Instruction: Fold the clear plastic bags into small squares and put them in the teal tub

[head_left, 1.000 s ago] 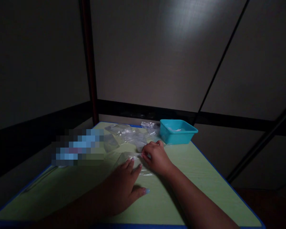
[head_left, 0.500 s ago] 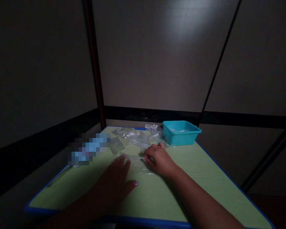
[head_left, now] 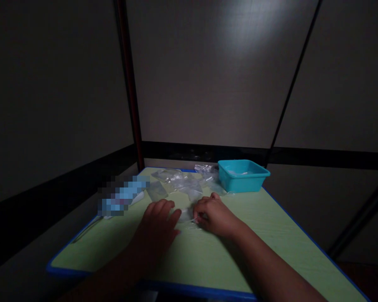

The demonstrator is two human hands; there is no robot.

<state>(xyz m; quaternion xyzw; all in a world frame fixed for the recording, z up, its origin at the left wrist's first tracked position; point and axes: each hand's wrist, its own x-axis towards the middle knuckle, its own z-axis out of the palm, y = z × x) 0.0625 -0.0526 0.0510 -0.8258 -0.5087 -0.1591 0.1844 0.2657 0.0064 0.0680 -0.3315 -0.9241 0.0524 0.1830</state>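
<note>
The left hand (head_left: pixel 159 222) lies palm down with fingers spread on a clear plastic bag (head_left: pixel 186 216) that rests flat on the green table (head_left: pixel 271 247), pressing its near-left part and gripping nothing. The right hand (head_left: pixel 216 214), just at its 3 o'clock, is curled, its fingertips pinching the bag's edge — the two hands nearly meet over the plastic. Both forearms reach in from 6 o'clock, the right one angled from the lower right.

At 12 o'clock from the hands lies a loose heap of more clear bags (head_left: pixel 179 180). At about 1 o'clock stands a teal tub (head_left: pixel 243 176) near the table's far edge — something pale lies inside, too dim to identify. At 10 o'clock sits a blurred-out patch (head_left: pixel 122 196).
</note>
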